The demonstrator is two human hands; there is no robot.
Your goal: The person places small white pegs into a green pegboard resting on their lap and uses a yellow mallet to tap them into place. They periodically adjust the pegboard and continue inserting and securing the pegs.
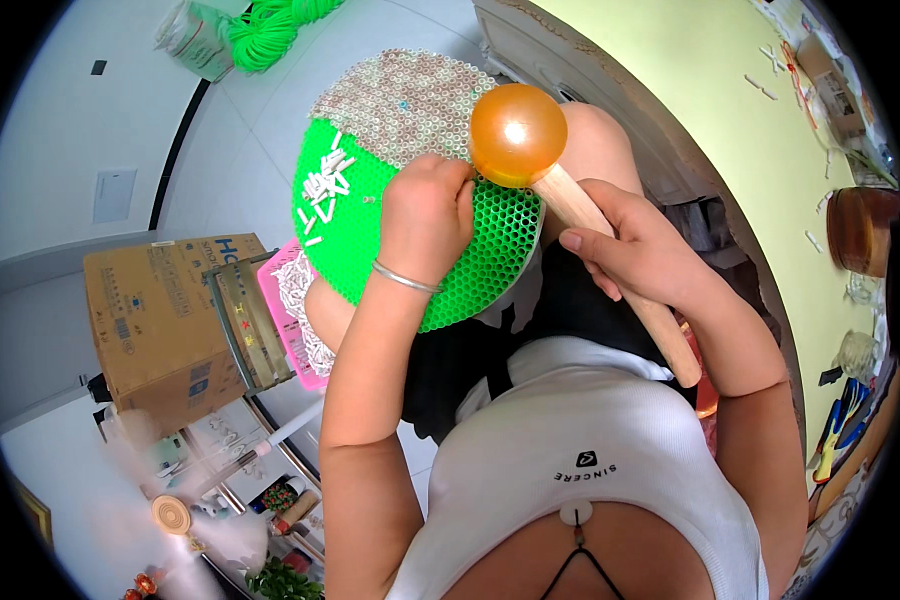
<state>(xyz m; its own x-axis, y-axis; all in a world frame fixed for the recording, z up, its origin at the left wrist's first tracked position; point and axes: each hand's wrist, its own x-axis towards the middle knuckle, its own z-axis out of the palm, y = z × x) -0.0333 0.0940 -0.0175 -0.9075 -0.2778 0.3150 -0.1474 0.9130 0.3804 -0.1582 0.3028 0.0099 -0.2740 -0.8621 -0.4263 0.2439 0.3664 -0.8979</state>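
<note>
A round green honeycomb board (500, 250) rests on my knees. Its far part is filled with pale small tubes (410, 100), and loose white tubes (325, 185) lie on its left side. My left hand (425, 215) presses fingertips down on the board near the filled rows; a thin silver bangle sits on that wrist. My right hand (645, 255) grips the wooden handle of a mallet (515, 135) with a translucent orange round head, which hovers over the board's right edge next to my left fingers.
A pink basket (292, 330) of white tubes sits left of my knee, beside a cardboard box (155, 325). Green cord (270, 30) lies on the white floor beyond. A yellow-green tabletop (730, 130) with scattered tubes runs along the right.
</note>
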